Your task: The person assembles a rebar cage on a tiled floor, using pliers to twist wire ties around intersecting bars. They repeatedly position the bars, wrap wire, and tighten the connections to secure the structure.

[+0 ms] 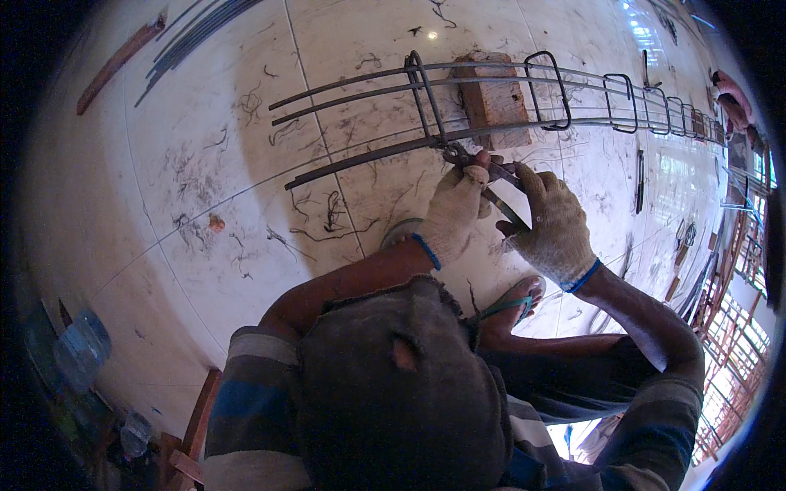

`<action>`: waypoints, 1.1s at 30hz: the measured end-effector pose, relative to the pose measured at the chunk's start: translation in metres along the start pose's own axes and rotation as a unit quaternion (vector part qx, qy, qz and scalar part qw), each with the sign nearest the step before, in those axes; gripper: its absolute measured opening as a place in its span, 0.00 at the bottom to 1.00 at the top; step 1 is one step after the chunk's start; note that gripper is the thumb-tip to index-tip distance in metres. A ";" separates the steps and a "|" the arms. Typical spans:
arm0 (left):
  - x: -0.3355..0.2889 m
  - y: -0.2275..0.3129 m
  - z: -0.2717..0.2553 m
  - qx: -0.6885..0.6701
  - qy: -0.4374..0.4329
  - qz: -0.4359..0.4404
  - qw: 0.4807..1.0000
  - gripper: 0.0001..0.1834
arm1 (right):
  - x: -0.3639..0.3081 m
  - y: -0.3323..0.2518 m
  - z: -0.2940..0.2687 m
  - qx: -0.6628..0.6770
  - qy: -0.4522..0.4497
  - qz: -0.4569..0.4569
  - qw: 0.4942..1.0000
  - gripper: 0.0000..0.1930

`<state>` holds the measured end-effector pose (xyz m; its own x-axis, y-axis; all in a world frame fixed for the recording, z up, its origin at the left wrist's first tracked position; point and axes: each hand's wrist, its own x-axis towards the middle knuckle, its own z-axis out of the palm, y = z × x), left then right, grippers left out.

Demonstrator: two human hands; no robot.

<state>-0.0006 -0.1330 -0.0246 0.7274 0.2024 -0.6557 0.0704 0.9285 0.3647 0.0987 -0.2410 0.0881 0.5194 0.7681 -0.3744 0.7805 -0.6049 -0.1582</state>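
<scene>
A long cage of steel rebar (352, 165) runs from the middle of the view to the far right, with bent rectangular stirrups (426, 102) around its bars. At the near bar, by the lower corner of the leftmost stirrup, are the jaws of a pair of pincers (508, 211). My left hand (454, 211), in a pale knit glove with a blue cuff, closes around the tool close to its jaws. Gloved the same way, my right hand (558, 222) grips the handle ends. Whether the jaws hold tie wire is too small to tell.
A reddish-brown block (495, 94) lies under the cage. Short wire scraps (334, 214) litter the tiled floor. Loose bars (196, 45) and a wooden strip (123, 61) lie at the far left. A sandalled foot (517, 301) is below my hands. Metal framework (729, 368) stands at right.
</scene>
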 end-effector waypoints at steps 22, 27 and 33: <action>-0.012 0.114 -0.036 0.645 0.077 0.444 0.617 0.17 | 0.053 0.034 -0.027 -0.138 0.033 -0.115 0.983 0.20; 0.020 0.126 -0.045 0.767 -0.029 0.287 0.573 0.21 | 0.074 0.043 -0.036 -0.141 0.029 -0.166 0.976 0.14; 0.009 0.126 -0.024 0.756 0.018 0.270 0.596 0.27 | 0.083 0.060 -0.029 -0.126 0.050 -0.203 0.970 0.12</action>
<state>-0.0017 -0.0061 -0.0008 0.9092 0.3774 -0.1759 0.3873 -0.6115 0.6900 0.1984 -0.2073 0.0747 0.1724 0.9568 -0.2343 0.9815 -0.1871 -0.0418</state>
